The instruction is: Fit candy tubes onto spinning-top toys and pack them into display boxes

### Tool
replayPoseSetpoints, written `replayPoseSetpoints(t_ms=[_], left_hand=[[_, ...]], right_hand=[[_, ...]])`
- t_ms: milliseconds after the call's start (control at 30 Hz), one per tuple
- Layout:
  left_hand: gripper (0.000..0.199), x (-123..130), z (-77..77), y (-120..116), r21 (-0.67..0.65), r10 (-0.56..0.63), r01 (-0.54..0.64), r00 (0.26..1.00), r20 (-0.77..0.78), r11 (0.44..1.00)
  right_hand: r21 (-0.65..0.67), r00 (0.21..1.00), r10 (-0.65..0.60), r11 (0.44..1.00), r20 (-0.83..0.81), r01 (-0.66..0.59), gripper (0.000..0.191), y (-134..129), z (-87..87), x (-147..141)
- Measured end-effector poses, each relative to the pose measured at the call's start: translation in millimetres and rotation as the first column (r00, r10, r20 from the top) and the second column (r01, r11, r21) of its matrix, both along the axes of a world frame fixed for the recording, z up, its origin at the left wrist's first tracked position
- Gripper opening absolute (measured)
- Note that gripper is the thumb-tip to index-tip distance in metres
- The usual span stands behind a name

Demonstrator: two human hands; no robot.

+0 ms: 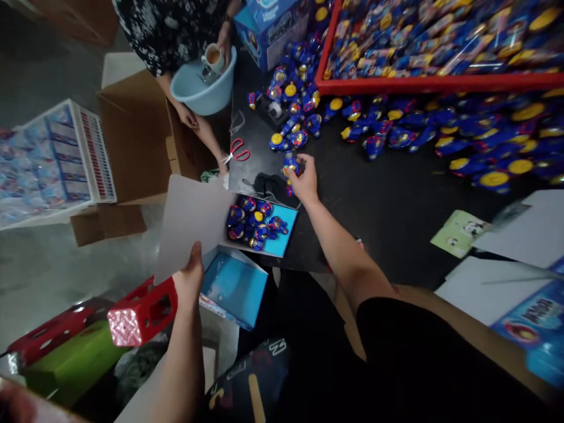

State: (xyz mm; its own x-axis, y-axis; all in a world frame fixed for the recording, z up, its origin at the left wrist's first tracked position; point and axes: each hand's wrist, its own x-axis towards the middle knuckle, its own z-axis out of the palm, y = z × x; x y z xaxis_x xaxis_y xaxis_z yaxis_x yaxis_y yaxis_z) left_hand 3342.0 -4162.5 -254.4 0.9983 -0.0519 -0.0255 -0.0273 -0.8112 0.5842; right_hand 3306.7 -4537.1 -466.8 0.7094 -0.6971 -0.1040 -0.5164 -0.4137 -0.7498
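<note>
My left hand [189, 276] grips the lower edge of the raised grey-white lid [189, 217] of a small cardboard box. Its thumb lies on the lid's inner face. The box [280, 241] has a light-blue inside and holds several shiny blue, red and yellow wrapped pieces [247, 220], with bare blue bottom at its right end. Beyond the box, over the black table [352, 200], my right hand [306, 181] pinches a similar blue-and-yellow wrapped piece [289, 163] between thumb and fingers. A second open box [233, 285], blue inside, sits just below the first.
A red tray [396, 85] full of wrapped pieces stands at the back right, with loose pieces [400, 135] before it. Red-handled scissors [240, 150] lie at the table's edge. Across from me, a person [171, 35] holds a cup [214, 57] over a blue basin [198, 94].
</note>
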Motion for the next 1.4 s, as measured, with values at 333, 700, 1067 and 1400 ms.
replayPoseSetpoints(t_ms=[333,700,1067,1400], left_hand=[[0.058,6.6,0.4,5.8,-0.031,-0.025,0.025,1.0,0.0,0.999],[0.064,3.6,3.4,-4.0,0.021,0.014,-0.014,1.0,0.016,1.0],[0.064,0.5,3.2,-8.2,0.081,0.111,-0.108,0.993,-0.043,0.991],[0.068,3.5,3.8,-10.7,0.177,0.273,-0.254,0.957,-0.092,0.951]], right_hand=[[0.094,0.937,0.286,0.947,0.199,-0.309,0.039,96.9,7.6,-80.4],[0.137,0.882,0.406,0.885,0.24,-0.445,0.038,103.2,9.9,2.3],[0.077,0.941,0.299,0.947,0.157,-0.313,0.094,9.0,-16.0,44.6],[-0.084,0.919,-0.012,0.996,-0.393,-0.022,0.128,-102.3,-66.0,175.4]])
